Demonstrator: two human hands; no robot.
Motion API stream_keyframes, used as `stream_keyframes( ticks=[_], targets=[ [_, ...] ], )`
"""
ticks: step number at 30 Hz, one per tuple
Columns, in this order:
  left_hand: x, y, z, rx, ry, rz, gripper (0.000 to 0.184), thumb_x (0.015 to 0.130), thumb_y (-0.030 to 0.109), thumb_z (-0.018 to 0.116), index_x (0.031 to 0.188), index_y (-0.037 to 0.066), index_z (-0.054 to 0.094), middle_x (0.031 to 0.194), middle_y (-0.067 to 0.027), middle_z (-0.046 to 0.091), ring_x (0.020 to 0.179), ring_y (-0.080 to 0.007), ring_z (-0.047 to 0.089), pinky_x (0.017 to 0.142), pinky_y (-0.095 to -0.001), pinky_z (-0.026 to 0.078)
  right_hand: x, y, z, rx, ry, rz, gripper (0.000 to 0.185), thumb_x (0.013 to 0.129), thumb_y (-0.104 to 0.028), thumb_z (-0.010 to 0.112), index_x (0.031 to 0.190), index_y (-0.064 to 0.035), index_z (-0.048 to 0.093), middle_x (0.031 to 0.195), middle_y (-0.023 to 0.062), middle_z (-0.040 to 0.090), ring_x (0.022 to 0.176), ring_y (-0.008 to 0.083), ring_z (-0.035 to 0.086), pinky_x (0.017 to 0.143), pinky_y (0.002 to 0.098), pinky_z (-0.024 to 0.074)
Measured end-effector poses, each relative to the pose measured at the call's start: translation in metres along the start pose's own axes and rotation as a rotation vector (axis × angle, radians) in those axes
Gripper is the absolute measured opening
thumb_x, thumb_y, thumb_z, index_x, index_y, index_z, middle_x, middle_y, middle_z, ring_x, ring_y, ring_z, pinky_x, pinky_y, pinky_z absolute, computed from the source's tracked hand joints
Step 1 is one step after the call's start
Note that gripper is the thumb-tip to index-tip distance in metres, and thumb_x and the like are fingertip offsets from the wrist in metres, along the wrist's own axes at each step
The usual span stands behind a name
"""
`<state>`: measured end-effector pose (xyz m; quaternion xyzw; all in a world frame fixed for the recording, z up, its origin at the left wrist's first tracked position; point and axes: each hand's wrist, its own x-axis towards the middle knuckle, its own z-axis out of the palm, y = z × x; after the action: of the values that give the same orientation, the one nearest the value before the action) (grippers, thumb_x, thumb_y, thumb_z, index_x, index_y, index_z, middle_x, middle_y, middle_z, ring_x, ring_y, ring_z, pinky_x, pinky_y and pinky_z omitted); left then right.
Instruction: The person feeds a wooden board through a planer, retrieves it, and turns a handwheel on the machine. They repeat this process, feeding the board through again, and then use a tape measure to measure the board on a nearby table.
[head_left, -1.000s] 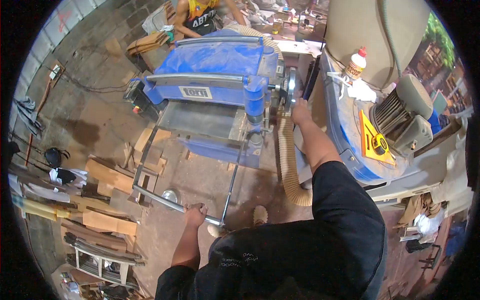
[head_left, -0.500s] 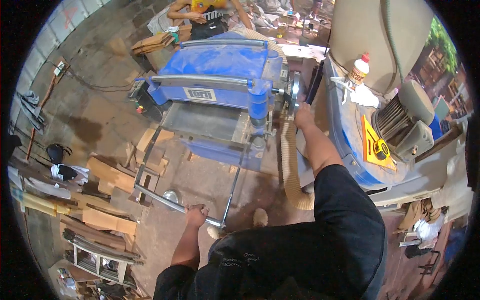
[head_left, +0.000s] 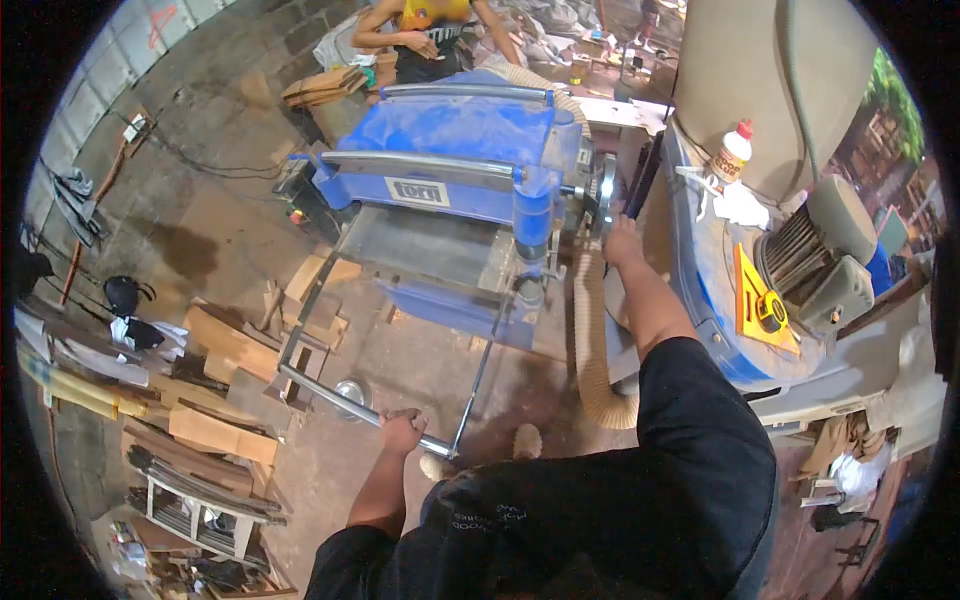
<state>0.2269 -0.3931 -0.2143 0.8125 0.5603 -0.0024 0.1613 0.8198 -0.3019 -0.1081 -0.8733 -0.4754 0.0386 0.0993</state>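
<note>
A blue thickness planer [head_left: 450,135], dusty on top, stands in front of me. My left hand [head_left: 403,430] is closed over the metal roller bar [head_left: 325,392] at the near end of the planer's extension frame. On the planer's right side is a handwheel [head_left: 606,195]. My right hand [head_left: 622,243] is at its lower edge, fingers curled against it and partly hidden. Between the frame and the planer lies the flat metal bed [head_left: 430,240], with no board on it. A ribbed dust hose [head_left: 592,340] runs down below my right hand.
Right of me, a blue machine top [head_left: 700,300] holds a wood glue bottle [head_left: 732,150], a yellow square [head_left: 750,300], a tape measure [head_left: 771,311] and a motor [head_left: 825,235]. Wooden boards [head_left: 230,345] lie on the left floor. Another person [head_left: 430,40] stands behind the planer.
The whole view has shifted slightly, so the planer appears a little further right and lower. Both hands keep their places on the roller bar and handwheel.
</note>
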Motion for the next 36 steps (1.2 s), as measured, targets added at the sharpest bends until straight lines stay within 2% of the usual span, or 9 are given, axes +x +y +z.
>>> stream_keyframes(
  ticks=[9,11,14,17,19,28,31,33,36],
  targets=[
    [0.001,0.002,-0.003,0.008,-0.031,-0.012,0.035,0.083,0.041,0.059,0.102,0.013,0.068,0.098,-0.0097,0.068,0.102,-0.026,0.059,0.106,-0.0474,0.024,0.016,0.011,0.027,-0.015,0.073,0.022,0.065,0.077,-0.011,0.058,0.135,-0.002,0.031,0.137,0.0135,0.037,0.134,0.0326,0.028,0.105,0.0438,0.0362],
    [0.0,0.003,-0.005,0.003,-0.064,-0.032,0.036,0.083,0.042,0.059,0.102,0.013,0.068,0.098,-0.0099,0.068,0.103,-0.0262,0.059,0.106,-0.0478,0.024,0.008,0.006,0.014,0.009,0.09,-0.015,0.063,0.076,-0.009,0.057,0.134,-0.001,0.032,0.132,0.0152,0.04,0.13,0.0337,0.032,0.103,0.043,0.0383],
    [0.002,-0.004,0.003,0.019,-0.065,-0.043,0.038,0.084,0.043,0.057,0.104,0.014,0.068,0.1,-0.0107,0.067,0.105,-0.0265,0.059,0.106,-0.0485,0.023,0.022,0.019,0.04,0.012,0.187,-0.05,0.063,0.075,-0.006,0.058,0.132,-0.0007,0.034,0.127,0.017,0.041,0.124,0.0347,0.037,0.101,0.0427,0.0396],
    [0.007,-0.006,0.002,0.022,-0.081,-0.026,0.04,0.085,0.044,0.055,0.107,0.014,0.066,0.105,-0.0122,0.066,0.108,-0.0266,0.057,0.107,-0.049,0.021,0.024,0.019,0.043,-0.01,0.187,-0.046,0.062,0.074,-0.005,0.058,0.131,-0.0006,0.034,0.123,0.0174,0.042,0.118,0.0354,0.04,0.099,0.0439,0.0408],
    [0.002,-0.001,-0.004,-0.005,-0.145,-0.06,0.041,0.085,0.045,0.055,0.11,0.014,0.066,0.107,-0.012,0.065,0.111,-0.0257,0.055,0.108,-0.0489,0.019,0.014,0.012,0.03,-0.036,0.123,-0.025,0.061,0.075,-0.005,0.056,0.131,-0.0001,0.035,0.126,0.0172,0.041,0.12,0.0354,0.039,0.099,0.0432,0.0402],
    [0.002,-0.006,0.006,0.007,-0.086,-0.032,0.039,0.084,0.043,0.056,0.107,0.014,0.067,0.104,-0.0116,0.067,0.11,-0.0259,0.056,0.107,-0.0491,0.019,0.025,0.023,0.049,-0.005,0.209,-0.044,0.058,0.079,-0.01,0.054,0.133,-0.0003,0.034,0.136,0.0197,0.038,0.127,0.037,0.035,0.106,0.0437,0.0338],
    [0.004,-0.01,0.011,0.005,-0.054,-0.017,0.038,0.082,0.043,0.058,0.105,0.013,0.068,0.102,-0.0116,0.067,0.108,-0.0278,0.056,0.106,-0.0484,0.021,0.024,0.022,0.04,0.046,0.165,-0.064,0.06,0.079,-0.008,0.053,0.135,-0.0006,0.032,0.14,0.0202,0.035,0.131,0.0377,0.032,0.107,0.0439,0.0328],
    [0.004,-0.009,0.009,-0.007,-0.053,-0.019,0.038,0.082,0.042,0.059,0.103,0.013,0.068,0.101,-0.0115,0.067,0.107,-0.0281,0.056,0.106,-0.0482,0.022,0.011,0.009,0.016,0.086,0.043,-0.017,0.061,0.079,-0.007,0.053,0.135,-0.0006,0.031,0.142,0.0202,0.033,0.133,0.0374,0.03,0.107,0.0438,0.0329],
    [0.002,-0.006,0.005,-0.023,-0.054,-0.014,0.037,0.081,0.042,0.06,0.103,0.013,0.068,0.1,-0.011,0.067,0.106,-0.0282,0.057,0.105,-0.0478,0.023,0.018,0.016,0.026,0.07,0.075,0.008,0.06,0.078,-0.006,0.054,0.135,-0.0011,0.032,0.141,0.0193,0.034,0.133,0.0362,0.03,0.106,0.0435,0.0342]
  ],
)
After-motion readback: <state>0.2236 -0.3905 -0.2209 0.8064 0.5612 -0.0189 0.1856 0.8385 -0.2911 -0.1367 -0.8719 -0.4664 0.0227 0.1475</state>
